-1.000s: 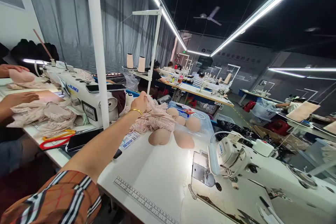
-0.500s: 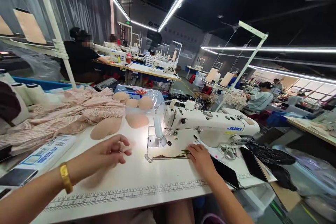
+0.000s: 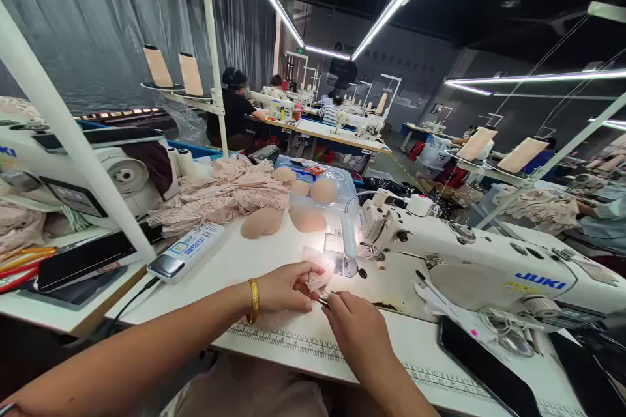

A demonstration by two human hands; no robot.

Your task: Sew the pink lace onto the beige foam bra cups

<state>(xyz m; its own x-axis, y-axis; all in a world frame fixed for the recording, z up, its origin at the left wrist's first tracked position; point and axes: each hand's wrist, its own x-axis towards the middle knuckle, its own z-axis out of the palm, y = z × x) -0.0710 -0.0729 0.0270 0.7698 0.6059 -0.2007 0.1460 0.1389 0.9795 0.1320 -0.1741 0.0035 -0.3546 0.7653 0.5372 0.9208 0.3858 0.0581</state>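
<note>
My left hand [image 3: 288,287], with a gold bracelet at the wrist, pinches a small piece of pale pink lace fabric [image 3: 317,279] in front of the sewing machine's needle area. My right hand [image 3: 359,326] is closed round small thread snips [image 3: 323,302], mostly hidden by the fingers; their dark tips point at the fabric's lower edge. Whether the blades touch the cloth I cannot tell. Just beyond the hands, the white sewing machine [image 3: 469,267] has its lamp lit over the metal needle plate [image 3: 342,265]. Beige moulded cups [image 3: 264,223] lie behind my left hand.
A pile of pink lace garments [image 3: 229,192] lies at the back left, beside a clear plastic tray [image 3: 342,182] with more cups. A white boxy device [image 3: 188,251] with a cable sits left. A black phone [image 3: 489,365] lies right. Co-workers sit at machines farther off.
My right hand has lifted the snips off the machine bed and brought them left to the fabric. Both hands are now close together, and the view has turned left.
</note>
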